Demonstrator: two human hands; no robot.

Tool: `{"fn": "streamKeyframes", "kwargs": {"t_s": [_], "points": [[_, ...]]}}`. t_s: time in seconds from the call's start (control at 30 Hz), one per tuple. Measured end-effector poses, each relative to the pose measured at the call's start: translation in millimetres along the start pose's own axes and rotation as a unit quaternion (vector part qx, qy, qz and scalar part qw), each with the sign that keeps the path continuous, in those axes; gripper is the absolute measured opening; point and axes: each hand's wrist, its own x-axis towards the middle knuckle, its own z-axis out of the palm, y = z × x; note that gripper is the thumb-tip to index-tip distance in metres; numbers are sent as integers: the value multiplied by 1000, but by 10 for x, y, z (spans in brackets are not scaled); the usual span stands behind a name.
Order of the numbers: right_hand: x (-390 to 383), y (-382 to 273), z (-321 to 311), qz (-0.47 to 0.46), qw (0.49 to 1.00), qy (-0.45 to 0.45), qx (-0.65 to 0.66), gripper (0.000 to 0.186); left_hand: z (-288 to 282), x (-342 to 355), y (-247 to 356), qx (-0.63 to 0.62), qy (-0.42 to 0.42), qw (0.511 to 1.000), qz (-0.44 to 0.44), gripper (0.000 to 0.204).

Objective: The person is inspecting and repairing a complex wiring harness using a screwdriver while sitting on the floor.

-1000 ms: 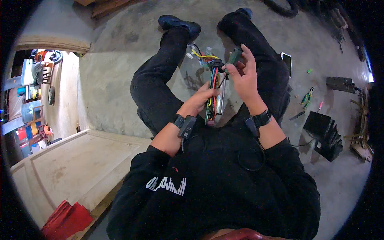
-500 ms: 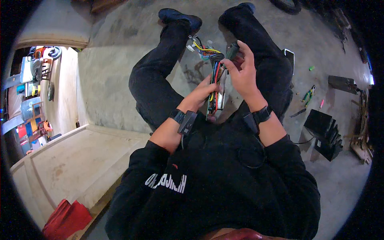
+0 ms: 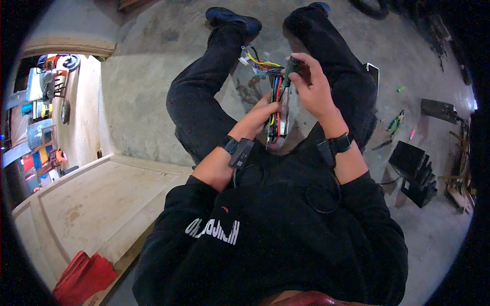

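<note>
Between my thighs, my left hand (image 3: 257, 117) is wrapped round a long, narrow electronic unit (image 3: 285, 127) with a shiny metal side. Red, black, blue and yellow wires run along the unit, and a loose bundle of coloured wires and connectors (image 3: 264, 67) spreads from its far end. My right hand (image 3: 317, 92) is closed round the dark green handle of a screwdriver (image 3: 291, 70). The handle stands tilted by the unit's far half, and a thin shaft seems to point down at it. Where the tip rests is too small to tell.
On the concrete floor to the right lie green-handled pliers (image 3: 395, 122), a dark slim tool (image 3: 382, 145), a pink piece (image 3: 412, 134) and a black box-like part (image 3: 411, 166). At my left stands a pale wooden panel (image 3: 102, 199) with a red cloth (image 3: 86, 279).
The screwdriver has tipped more upright, and my right hand has shifted slightly nearer the unit. My left hand keeps its hold on the unit.
</note>
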Motion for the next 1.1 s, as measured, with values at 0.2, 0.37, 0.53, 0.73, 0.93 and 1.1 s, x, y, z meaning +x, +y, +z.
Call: {"fn": "streamKeyframes", "kwargs": {"t_s": [0.2,0.37,0.53,0.73,0.93,1.1], "points": [[46,-138,-18,-91,993,-38,-56,39,16,-13,-18,-15,31,999,-11,48],[60,-7,-121,-133,978,51,-150,29,-62,68,-98,-2,24,1000,-7,52],[97,20,-151,-76,997,-33,0,30,-41,104,-111,-7,30,999,-10,48],[38,-17,-96,-93,989,37,-109,33,-50,64,-96,-9,43,999,-20,44],[89,-2,-117,-54,999,-1,1,29,-19,31,-53,-10,34,999,-18,43],[91,-145,-62,-117,988,29,-93,29,11,21,-67,-30,59,998,-15,39]]}}
